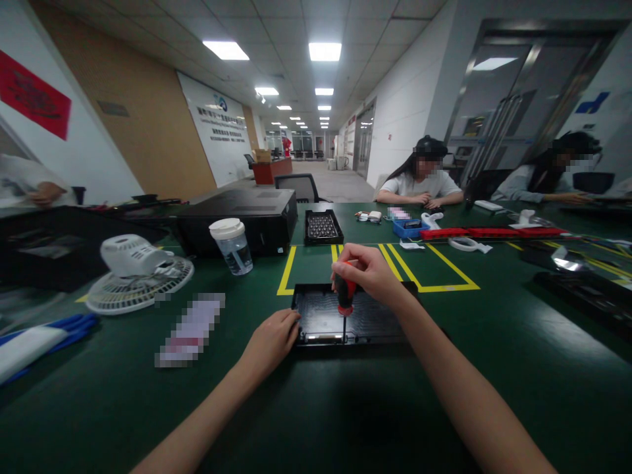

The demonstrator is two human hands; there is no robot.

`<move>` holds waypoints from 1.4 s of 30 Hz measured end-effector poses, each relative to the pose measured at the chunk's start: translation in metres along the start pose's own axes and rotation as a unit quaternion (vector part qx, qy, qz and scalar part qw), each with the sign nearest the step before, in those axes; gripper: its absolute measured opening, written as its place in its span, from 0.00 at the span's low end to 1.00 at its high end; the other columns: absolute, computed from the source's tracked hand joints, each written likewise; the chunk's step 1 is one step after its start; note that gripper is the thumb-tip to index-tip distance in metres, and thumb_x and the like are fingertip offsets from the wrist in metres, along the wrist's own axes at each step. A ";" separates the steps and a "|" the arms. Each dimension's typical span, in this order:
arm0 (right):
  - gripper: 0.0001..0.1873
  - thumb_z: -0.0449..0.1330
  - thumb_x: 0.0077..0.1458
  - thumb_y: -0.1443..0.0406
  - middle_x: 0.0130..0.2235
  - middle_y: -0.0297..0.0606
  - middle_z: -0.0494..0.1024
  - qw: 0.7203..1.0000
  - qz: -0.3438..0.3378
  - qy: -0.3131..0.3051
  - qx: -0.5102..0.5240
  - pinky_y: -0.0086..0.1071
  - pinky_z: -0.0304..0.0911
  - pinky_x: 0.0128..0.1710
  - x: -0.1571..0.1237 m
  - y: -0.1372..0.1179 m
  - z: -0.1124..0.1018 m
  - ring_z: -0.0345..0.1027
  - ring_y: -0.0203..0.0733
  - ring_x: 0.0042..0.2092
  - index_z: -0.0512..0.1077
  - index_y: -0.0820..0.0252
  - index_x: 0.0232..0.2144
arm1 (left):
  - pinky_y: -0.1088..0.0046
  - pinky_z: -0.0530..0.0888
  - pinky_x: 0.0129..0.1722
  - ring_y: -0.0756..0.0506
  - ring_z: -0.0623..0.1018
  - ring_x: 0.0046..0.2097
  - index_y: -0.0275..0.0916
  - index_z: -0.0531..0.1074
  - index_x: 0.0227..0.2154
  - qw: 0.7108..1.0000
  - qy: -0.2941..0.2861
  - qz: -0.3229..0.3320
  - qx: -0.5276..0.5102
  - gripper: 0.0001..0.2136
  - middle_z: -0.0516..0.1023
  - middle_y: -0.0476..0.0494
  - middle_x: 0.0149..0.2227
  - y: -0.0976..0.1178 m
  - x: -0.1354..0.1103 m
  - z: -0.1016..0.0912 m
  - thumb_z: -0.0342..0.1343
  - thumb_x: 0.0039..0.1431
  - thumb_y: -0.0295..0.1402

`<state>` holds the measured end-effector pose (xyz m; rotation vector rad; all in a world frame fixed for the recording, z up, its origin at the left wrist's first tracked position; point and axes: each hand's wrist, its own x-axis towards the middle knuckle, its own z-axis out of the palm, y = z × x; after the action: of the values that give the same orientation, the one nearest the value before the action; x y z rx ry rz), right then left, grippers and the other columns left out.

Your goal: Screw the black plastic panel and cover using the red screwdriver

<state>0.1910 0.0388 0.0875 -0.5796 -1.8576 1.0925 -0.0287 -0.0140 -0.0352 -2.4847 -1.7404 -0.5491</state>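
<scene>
A flat black plastic panel (368, 322) lies on the green table in front of me. My right hand (368, 270) is closed around a red-and-black screwdriver (344, 296), held upright with its tip down on the panel. My left hand (274, 336) rests at the panel's left edge, fingers curled against it and holding it still.
A white desk fan (135, 273) lies at the left, a clear cup with a white lid (232, 245) and a black box (247, 217) behind. A black tray of small parts (322, 227) and a blue bin (409, 228) sit farther back. Two people sit at the far right.
</scene>
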 end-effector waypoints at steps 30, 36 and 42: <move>0.18 0.60 0.48 0.56 0.18 0.27 0.61 0.989 -0.040 0.070 -0.124 0.24 0.45 0.18 -0.001 -0.001 0.003 0.52 0.27 0.19 0.59 0.61 0.21 | 0.65 0.68 0.51 0.43 0.72 0.49 0.34 0.70 0.44 1.000 0.000 0.011 0.018 0.13 0.74 0.37 0.46 0.000 0.000 0.001 0.44 0.61 0.30; 0.18 0.60 0.48 0.56 0.18 0.27 0.59 0.987 -0.041 0.075 -0.139 0.24 0.44 0.18 -0.001 -0.001 0.002 0.49 0.27 0.19 0.59 0.61 0.20 | 0.66 0.68 0.51 0.43 0.72 0.49 0.34 0.70 0.44 1.000 0.002 0.008 0.008 0.14 0.74 0.37 0.46 0.000 0.001 0.001 0.44 0.61 0.30; 0.18 0.60 0.48 0.55 0.19 0.27 0.59 0.983 -0.040 0.086 -0.155 0.25 0.45 0.19 -0.001 -0.001 0.002 0.49 0.27 0.20 0.59 0.61 0.20 | 0.64 0.68 0.51 0.43 0.72 0.49 0.35 0.70 0.44 1.000 0.001 0.003 0.001 0.13 0.74 0.37 0.46 -0.001 0.000 0.001 0.43 0.61 0.31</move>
<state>0.1896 0.0370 0.0875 -0.7470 -1.8929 0.6805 -0.0290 -0.0134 -0.0364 -2.4864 -1.7304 -0.5498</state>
